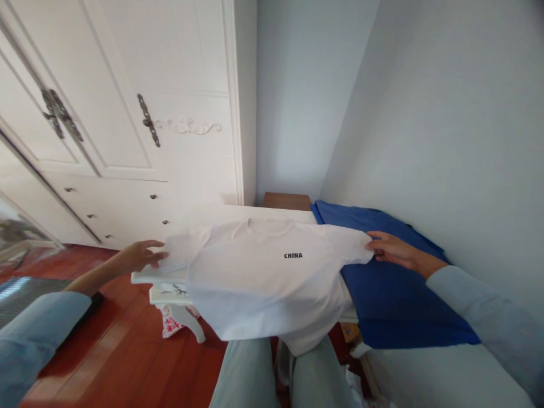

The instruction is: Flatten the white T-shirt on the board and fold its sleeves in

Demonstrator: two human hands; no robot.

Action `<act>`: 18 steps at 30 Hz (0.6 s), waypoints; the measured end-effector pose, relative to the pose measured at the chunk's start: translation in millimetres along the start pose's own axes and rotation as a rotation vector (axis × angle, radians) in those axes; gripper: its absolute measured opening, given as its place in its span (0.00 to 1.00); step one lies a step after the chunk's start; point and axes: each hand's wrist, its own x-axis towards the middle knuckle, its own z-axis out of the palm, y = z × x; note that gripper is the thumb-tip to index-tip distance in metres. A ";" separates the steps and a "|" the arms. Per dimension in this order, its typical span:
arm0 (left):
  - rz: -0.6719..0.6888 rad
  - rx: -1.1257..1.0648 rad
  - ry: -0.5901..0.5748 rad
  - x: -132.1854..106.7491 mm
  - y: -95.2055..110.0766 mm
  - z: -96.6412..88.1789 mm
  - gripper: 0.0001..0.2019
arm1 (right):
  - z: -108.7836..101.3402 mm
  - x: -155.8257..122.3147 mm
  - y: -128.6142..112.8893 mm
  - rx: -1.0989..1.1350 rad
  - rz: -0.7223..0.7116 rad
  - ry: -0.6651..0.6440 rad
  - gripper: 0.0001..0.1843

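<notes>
White table (255,214): white T-shirt (263,283), "CHINA" print, spread between hands.

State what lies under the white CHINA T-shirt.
The white T-shirt lies on a white table; its sleeve overlaps a blue garment. The tabletop beneath the shirt is covered, so anything there is hidden.

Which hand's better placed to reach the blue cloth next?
Likely right: right hand grips the white T-shirt sleeve just above the blue cloth; left hand holds the opposite sleeve.
</notes>
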 end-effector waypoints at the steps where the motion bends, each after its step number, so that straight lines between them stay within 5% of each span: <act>1: 0.083 0.143 0.021 3.0 3.2 -1.5 0.24 | 2.0 0.1 0.1 -0.001 0.021 0.000 0.25; 4: 0.418 0.508 0.111 3.4 26.6 8.6 0.30 | 10.0 4.4 -1.1 -0.002 0.038 0.080 0.23; 7: 0.620 0.647 0.007 -10.2 58.8 45.5 0.35 | 19.3 11.8 -5.7 0.018 -0.019 0.145 0.23; 12: 0.708 0.595 -0.290 -27.9 89.2 130.8 0.37 | 29.3 14.4 -19.6 0.086 -0.076 0.121 0.29; 18: 0.740 0.633 -0.277 -1.4 90.4 182.2 0.39 | 20.2 -8.2 -21.3 0.124 -0.081 -0.211 0.60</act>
